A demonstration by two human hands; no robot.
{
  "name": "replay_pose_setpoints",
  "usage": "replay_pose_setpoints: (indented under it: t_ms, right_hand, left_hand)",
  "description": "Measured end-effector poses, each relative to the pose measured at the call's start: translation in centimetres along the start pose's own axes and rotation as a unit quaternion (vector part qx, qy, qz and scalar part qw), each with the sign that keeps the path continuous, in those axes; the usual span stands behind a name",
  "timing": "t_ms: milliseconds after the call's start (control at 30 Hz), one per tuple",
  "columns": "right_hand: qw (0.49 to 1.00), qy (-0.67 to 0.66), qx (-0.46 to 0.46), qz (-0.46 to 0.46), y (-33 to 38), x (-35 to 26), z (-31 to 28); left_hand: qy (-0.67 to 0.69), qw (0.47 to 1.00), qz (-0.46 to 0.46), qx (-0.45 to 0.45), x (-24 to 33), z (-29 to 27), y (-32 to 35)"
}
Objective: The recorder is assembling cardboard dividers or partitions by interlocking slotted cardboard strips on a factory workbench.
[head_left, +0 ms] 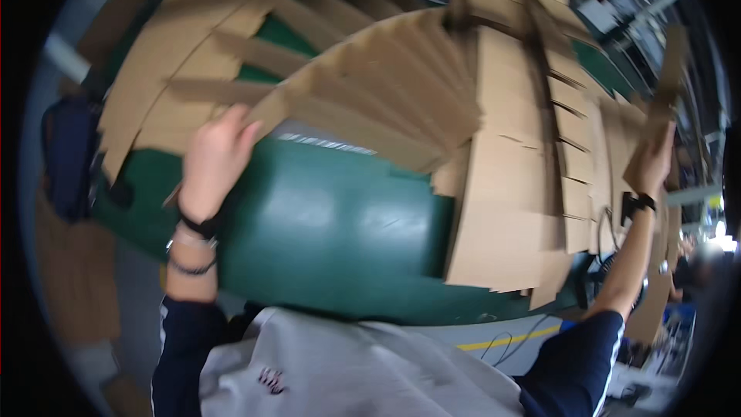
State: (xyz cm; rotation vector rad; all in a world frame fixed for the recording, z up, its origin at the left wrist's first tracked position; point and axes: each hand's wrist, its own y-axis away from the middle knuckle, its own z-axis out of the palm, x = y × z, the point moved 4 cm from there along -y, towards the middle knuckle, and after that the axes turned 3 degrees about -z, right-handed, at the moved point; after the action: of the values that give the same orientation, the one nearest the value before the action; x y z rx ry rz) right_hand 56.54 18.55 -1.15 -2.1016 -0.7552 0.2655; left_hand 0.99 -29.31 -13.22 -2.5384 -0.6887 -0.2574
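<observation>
A cardboard divider (386, 81), made of several strips set across a long curved strip, is fanned out over the table. At its near left end my left hand (218, 147) is closed on the edge of the curved strip. Out at the far right, my right hand (656, 161) is raised, with its fingers closed round a narrow cardboard strip (668, 69) that stands nearly upright. Motion smears both hands and part of the cardboard.
Beneath lies a green table (340, 224). Flat cardboard sheets (505, 208) are stacked right of the divider, with slotted strips (573, 158) beside them. More large sheets (166, 54) lie at the far left. A dark blue bag (68, 156) is beyond the left edge.
</observation>
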Motion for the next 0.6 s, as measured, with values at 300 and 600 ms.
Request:
replay_pose_setpoints:
  t_ms: [300,600]
  right_hand:
    - [0.843,-0.513,-0.16,0.004,-1.9,-33.1,-6.9]
    - [0.633,-0.556,-0.531,-0.092,8.9,-54.9,-2.8]
  left_hand:
    - [0.013,0.998,-0.035,-0.045,-1.4,-2.7,2.2]
    - [0.086,0.994,0.067,0.025,-1.3,-0.8,3.6]
